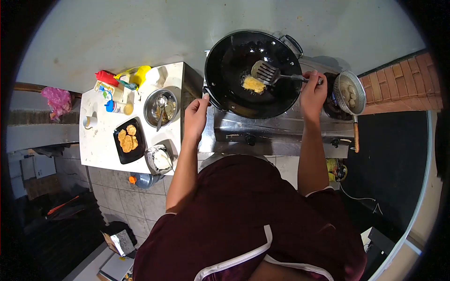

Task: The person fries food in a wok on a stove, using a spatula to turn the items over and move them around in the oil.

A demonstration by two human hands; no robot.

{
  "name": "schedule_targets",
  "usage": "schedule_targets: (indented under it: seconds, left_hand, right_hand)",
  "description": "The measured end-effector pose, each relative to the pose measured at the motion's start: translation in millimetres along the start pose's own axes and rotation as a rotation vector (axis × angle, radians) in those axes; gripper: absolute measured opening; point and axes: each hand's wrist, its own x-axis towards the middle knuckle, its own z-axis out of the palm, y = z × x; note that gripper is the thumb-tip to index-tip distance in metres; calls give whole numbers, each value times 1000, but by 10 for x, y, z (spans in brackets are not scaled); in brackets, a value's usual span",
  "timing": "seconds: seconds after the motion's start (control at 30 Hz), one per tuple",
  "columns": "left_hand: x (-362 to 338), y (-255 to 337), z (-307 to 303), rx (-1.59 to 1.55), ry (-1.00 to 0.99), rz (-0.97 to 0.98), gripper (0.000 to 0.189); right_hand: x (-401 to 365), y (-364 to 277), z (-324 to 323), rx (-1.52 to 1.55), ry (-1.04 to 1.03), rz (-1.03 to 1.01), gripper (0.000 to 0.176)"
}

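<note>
So my right hand point(313, 93) is clamped round the slotted spatula point(268, 74), its head in the black wok point(225, 89) right by the golden fried piece point(253, 85), and my left hand point(196, 116) is curled at the side handle point(214, 101), can't tell if gripping.

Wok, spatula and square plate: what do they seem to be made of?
Wok: metal, probably nonstick-coated, given the glossy black inside and shiny rivets.
Spatula: metal, likely stainless steel, from the silvery glint on its slotted head.
Square plate: smooth and black, perhaps ceramic or plastic; its even dark surface fits either.
</note>
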Motion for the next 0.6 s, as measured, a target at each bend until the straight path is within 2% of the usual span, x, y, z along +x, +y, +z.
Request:
schedule_targets:
  seconds: [0.17,0.27,0.5,0.6]
  left_hand:
    - [45,14,-13,-42,-44,-4,34]
    - [44,38,-16,-49,-43,-2,33]
    - [75,36,3,-85,-59,41,29]
    - [41,91,4,-56,-41,-7,29]
  right_hand:
    - [-36,84,30,-77,-65,73,24]
    - [-62,89,76,-101,-33,108,24]
    - [-23,177,109,-19,-79,109,24]
    - [-1,110,70,-152,-41,111,24]
